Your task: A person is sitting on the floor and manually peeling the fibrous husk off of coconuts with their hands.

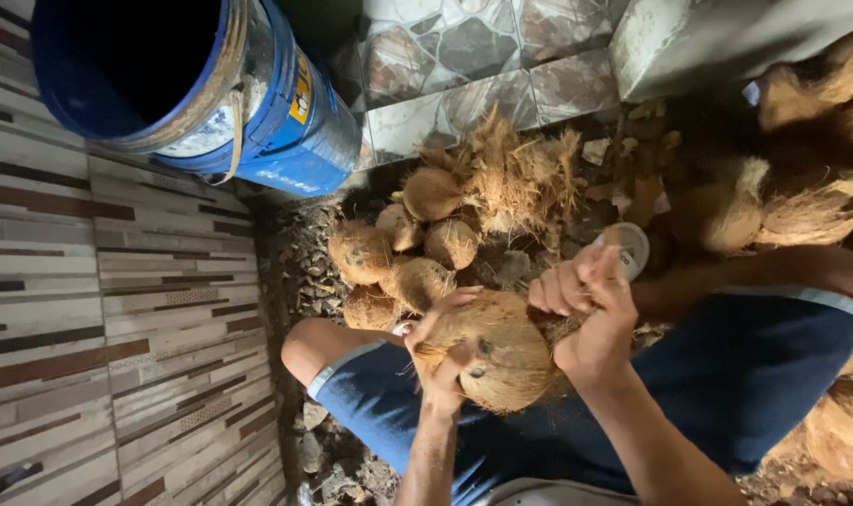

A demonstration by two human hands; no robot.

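Your left hand (442, 361) is cupping the husked coconut (497, 351) over your lap, fingers wrapped on it, while your right hand (586, 314) is pinching its loose fibre, beside the coconut pile (398, 258) and blue bucket (286, 122).

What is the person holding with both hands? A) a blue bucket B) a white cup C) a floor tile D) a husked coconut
D: the left hand cups the coconut while the right hand grips the fibre at its end; the blue bucket stands apart, untouched.
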